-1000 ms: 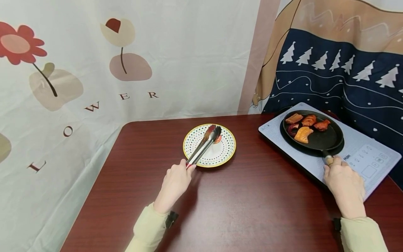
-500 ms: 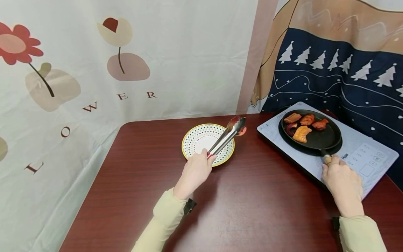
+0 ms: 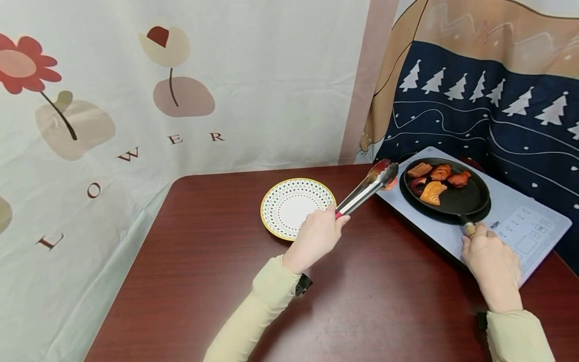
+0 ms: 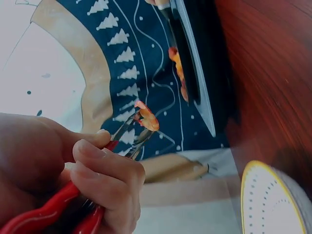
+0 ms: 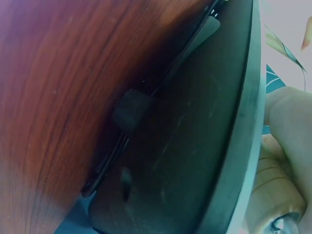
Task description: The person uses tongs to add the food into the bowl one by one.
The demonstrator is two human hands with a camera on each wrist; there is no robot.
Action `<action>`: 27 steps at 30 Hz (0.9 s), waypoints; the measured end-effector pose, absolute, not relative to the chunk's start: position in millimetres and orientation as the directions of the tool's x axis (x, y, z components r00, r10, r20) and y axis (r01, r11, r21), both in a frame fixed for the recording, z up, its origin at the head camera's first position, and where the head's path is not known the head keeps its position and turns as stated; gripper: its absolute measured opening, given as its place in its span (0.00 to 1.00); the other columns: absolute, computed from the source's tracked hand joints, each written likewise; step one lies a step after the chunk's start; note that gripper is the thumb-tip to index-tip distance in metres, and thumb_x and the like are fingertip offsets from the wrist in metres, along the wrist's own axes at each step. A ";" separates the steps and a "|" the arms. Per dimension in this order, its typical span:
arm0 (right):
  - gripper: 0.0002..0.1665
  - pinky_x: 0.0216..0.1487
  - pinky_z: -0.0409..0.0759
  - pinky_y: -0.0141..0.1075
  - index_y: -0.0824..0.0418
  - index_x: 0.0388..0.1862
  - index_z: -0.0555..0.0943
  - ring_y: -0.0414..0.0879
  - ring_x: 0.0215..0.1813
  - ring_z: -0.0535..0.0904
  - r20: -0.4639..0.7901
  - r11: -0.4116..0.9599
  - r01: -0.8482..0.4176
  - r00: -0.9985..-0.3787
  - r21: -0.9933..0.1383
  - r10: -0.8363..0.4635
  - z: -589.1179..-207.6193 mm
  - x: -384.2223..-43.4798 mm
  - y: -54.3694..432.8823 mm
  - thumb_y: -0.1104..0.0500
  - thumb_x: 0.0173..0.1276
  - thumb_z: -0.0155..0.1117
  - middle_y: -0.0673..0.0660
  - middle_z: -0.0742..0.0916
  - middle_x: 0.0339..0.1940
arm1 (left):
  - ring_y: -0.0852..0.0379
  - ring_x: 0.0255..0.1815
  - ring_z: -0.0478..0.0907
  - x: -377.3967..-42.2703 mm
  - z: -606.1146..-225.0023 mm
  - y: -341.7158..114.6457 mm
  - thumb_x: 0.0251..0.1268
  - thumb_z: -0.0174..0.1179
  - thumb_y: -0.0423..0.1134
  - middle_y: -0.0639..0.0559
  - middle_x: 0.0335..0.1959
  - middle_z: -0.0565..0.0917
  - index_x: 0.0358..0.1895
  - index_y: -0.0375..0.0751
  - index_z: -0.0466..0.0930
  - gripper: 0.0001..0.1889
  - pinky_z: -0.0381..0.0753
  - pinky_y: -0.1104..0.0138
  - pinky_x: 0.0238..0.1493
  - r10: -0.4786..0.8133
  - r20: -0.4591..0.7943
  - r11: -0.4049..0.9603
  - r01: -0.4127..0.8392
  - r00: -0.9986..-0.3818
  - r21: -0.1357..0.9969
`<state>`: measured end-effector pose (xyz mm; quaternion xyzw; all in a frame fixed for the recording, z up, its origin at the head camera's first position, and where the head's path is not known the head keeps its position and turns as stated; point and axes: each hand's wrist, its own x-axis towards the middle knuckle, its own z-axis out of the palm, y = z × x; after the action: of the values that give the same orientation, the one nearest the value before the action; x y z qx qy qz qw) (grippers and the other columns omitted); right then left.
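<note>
My left hand (image 3: 318, 234) grips metal tongs (image 3: 359, 196) by their red handles (image 4: 44, 209). Between the tong tips is a small curved orange-red piece of food, shrimp-like (image 4: 151, 120), held at the left edge of the cooktop (image 3: 529, 241). My right hand (image 3: 493, 261) holds the wooden handle (image 5: 273, 200) of a black frying pan (image 3: 472, 196). Several food pieces lie in the pan, among them a yellow-orange piece (image 3: 433, 193), a drumstick-like piece (image 3: 459, 179) and a dark red curled piece (image 3: 416, 186). The pan sits level on the cooktop.
A white dotted plate (image 3: 289, 208) with a yellow rim stands left of the cooktop, behind my left hand, with no food seen on it. The dark red wooden table (image 3: 217, 261) reaches a pale flowered cloth (image 3: 271, 100) and a navy tree-patterned cloth (image 3: 448, 120).
My left hand has carried the tongs and the shrimp-like piece rightward from over the plate to the cooktop's left edge. The right hand and pan have stayed in place.
</note>
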<state>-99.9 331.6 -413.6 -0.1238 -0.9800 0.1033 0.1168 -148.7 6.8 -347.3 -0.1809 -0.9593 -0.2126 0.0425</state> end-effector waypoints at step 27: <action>0.24 0.23 0.67 0.63 0.79 0.51 0.64 0.80 0.31 0.72 0.242 0.951 0.208 -0.934 -0.229 0.263 -414.7 -99.4 331.3 0.60 0.68 0.54 0.80 0.76 0.38 | 0.58 0.21 0.80 -163.6 -373.8 121.3 0.70 0.50 0.55 0.52 0.22 0.80 0.33 0.47 0.73 0.16 0.72 0.70 0.18 0.414 0.156 0.849 0.442 -0.897 0.290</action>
<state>-99.4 331.3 -414.7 -0.1203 -0.9783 0.1004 0.1359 -163.6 121.3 -373.8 -0.2227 -0.9605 -0.1611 0.0439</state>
